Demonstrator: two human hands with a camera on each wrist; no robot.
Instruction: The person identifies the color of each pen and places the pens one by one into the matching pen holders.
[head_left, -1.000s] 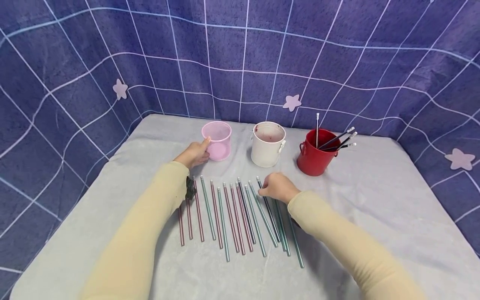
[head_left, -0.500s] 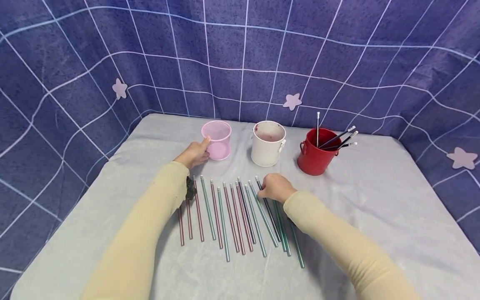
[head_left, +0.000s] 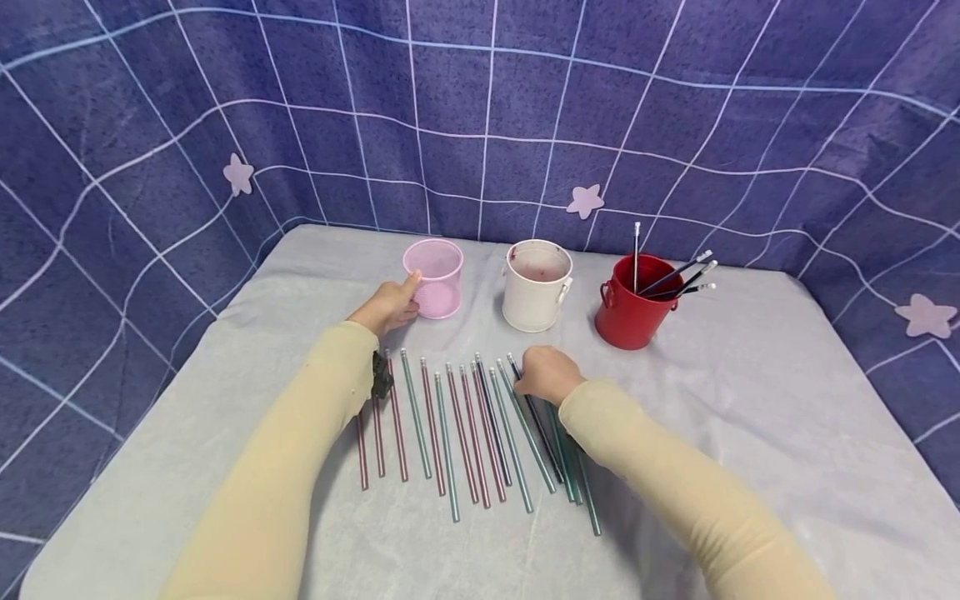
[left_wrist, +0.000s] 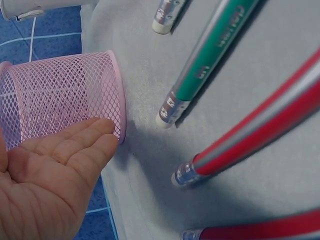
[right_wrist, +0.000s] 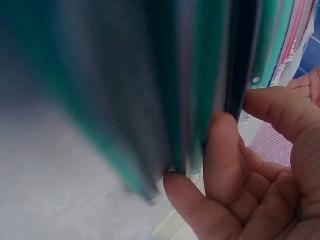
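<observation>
My left hand (head_left: pixel 390 307) touches the left side of a pink mesh pencil cup (head_left: pixel 442 292). In the left wrist view its fingers lie nearly straight against the mesh, with the thumb mostly cut off at the left edge. My right hand (head_left: pixel 551 373) is over the right end of a row of pencils. In the right wrist view the thumb and index finger pinch a dark blue pencil (right_wrist: pixel 243 50), while another fingertip rests at the end of a green pencil (right_wrist: pixel 202 90). The row also has red pencils (head_left: pixel 399 425) and more green ones (head_left: pixel 416 417), eraser ends pointing away from me.
A white bucket (head_left: pixel 529 300) stands right of the pink cup. Farther right is a red bucket (head_left: pixel 626 321) holding several dark pencils (head_left: pixel 675 273). A purple curtain (head_left: pixel 480 108) hangs behind the grey cloth (head_left: pixel 765 400) under everything.
The dark blue pencil's eraser end has shifted slightly left with my right hand. The lower end of the rightmost green pencil has swung a little left. My left hand stays at the cup.
</observation>
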